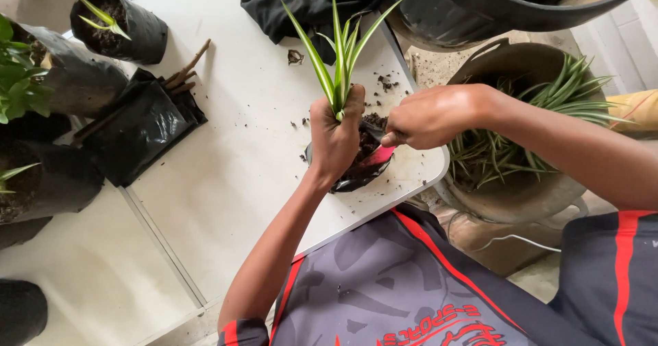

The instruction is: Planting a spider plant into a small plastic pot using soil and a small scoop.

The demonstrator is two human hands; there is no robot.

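1. Head view: the left hand point(336, 137) is closed in a fist around the base of a small spider plant point(340, 54), holding it upright over a black nursery bag point(362, 171) at the near right edge of the white table point(233, 154).
2. The plant has long, narrow, pointed leaves, green with pale cream stripes, fanning up and outward from the fist.
3. The bag is glossy black plastic, crumpled, partly filled with dark soil; it sits just under both hands.
4. The right hand point(428, 116) is curled shut on a tool with a pink-red blade point(378, 155), whose tip dips into the bag's soil.
5. Crumbs of loose soil point(385, 82) are scattered on the table beside the hands.
6. Right of the table, a round tub point(528, 195) holds more striped plants.
7. At the left stand several filled black bags point(123, 27), some with seedlings, and an empty flattened bag point(140, 130) with brown sticks point(185, 72).
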